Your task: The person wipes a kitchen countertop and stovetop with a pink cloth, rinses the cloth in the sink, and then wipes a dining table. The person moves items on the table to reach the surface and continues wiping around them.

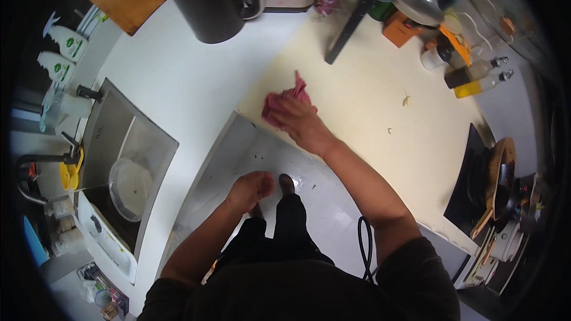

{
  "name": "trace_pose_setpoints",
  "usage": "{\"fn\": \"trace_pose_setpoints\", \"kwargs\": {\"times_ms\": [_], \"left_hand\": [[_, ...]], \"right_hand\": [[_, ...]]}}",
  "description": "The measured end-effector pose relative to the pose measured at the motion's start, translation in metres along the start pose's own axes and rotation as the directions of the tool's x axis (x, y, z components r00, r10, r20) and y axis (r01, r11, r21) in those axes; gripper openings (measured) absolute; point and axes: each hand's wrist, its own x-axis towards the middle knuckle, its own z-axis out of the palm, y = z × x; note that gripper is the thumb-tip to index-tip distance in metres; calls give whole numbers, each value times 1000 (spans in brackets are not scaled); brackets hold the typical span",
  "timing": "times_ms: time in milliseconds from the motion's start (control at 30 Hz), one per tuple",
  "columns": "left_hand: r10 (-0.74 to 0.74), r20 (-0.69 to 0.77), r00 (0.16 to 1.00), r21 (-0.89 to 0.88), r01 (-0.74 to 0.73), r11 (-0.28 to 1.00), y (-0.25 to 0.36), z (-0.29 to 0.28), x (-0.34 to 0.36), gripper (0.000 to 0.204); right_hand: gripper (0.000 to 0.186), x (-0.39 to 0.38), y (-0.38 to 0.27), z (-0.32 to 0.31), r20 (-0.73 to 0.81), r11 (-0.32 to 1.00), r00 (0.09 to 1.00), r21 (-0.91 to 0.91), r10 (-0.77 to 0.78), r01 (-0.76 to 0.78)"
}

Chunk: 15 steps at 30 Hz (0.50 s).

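Note:
My right hand (300, 123) presses a crumpled dark pink cloth (295, 88) onto the counter, near the inner corner of its front edge. The fingers lie over the cloth and hide part of it. One end of the cloth pokes out beyond the fingers. My left hand (252, 191) hangs over the floor, away from the counter, its fingers curled in loosely with nothing visible in them. Small pale scraps (406, 100) lie on the counter to the right of the cloth.
At the left is a sink (172, 142) holding a clear round bowl (128, 187) and a white tray (98, 241). A dark jug (208, 9) stands at the back. Oil bottles (476, 86) are at the right, with a pan (504, 172) on the black hob below them.

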Motion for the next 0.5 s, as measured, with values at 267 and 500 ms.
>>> {"fn": "trace_pose_setpoints", "kwargs": {"times_ms": [267, 500], "left_hand": [[-292, 314, 903, -33, 318, 948, -6, 51, 79, 45], [-390, 438, 810, 57, 408, 911, -32, 89, 102, 50]], "right_hand": [[29, -106, 55, -144, 114, 485, 761, 709, 638, -512], [27, -153, 213, -195, -447, 652, 515, 237, 731, -720]]}}
